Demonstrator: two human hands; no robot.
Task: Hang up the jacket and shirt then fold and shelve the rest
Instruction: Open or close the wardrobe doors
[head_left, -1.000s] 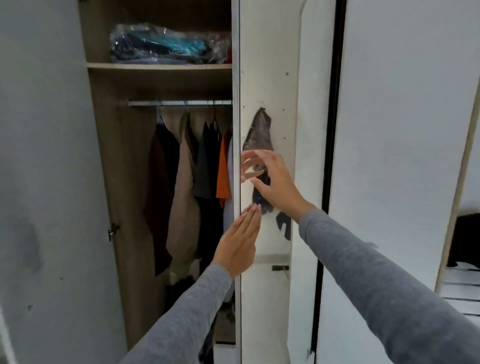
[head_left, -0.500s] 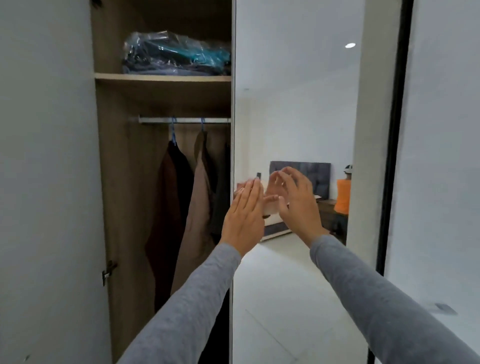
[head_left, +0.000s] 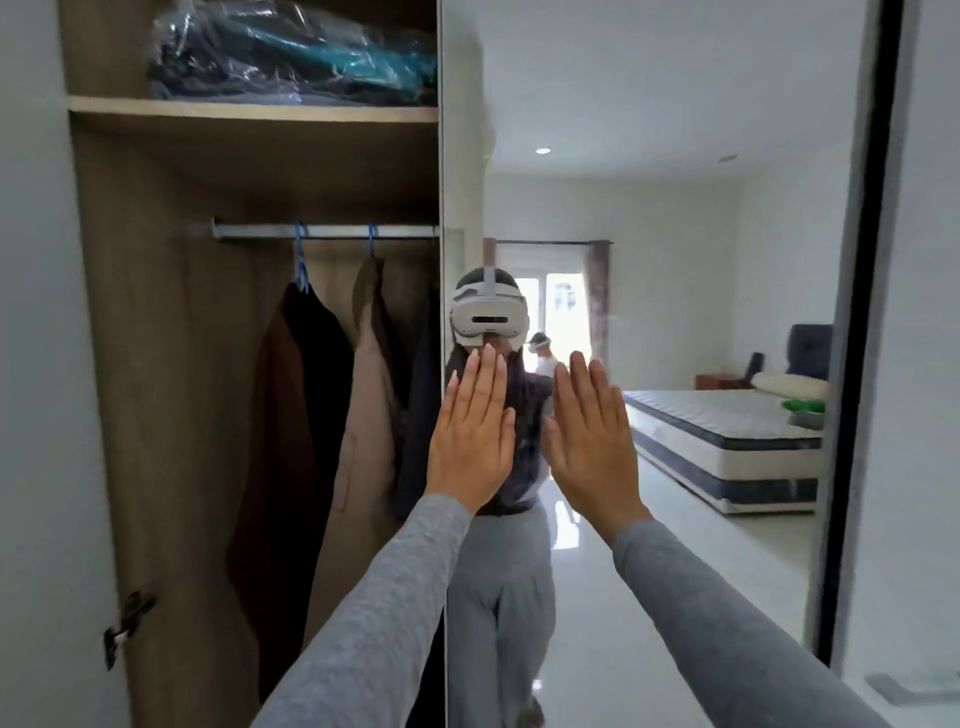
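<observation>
**Jacket (head_left: 291, 441) being kept on the rail, both palms being pressed to the mirror door (head_left: 675, 234)**

It's the dark brown one, being carried by a blue hanger (head_left: 300, 260) at the left end of the rail (head_left: 322, 230). A beige coat (head_left: 358, 441) is being hung just beside it, and a darker garment (head_left: 421, 405) is being squeezed against the mirror door's edge. Up top, a plastic-wrapped bundle (head_left: 291, 57) is being stored on the shelf (head_left: 249, 109).

Nothing is being gripped. The left hand (head_left: 470, 441) and right hand (head_left: 589, 441) are being held flat on the glass with fingers straight, the left one right at the door's left edge. That edge is being lined up in front of the hanging clothes. Some bare rail is being left open between the wardrobe's side wall and the hanger. On the right, the mirror is being bounded by a black strip (head_left: 862, 312).
</observation>
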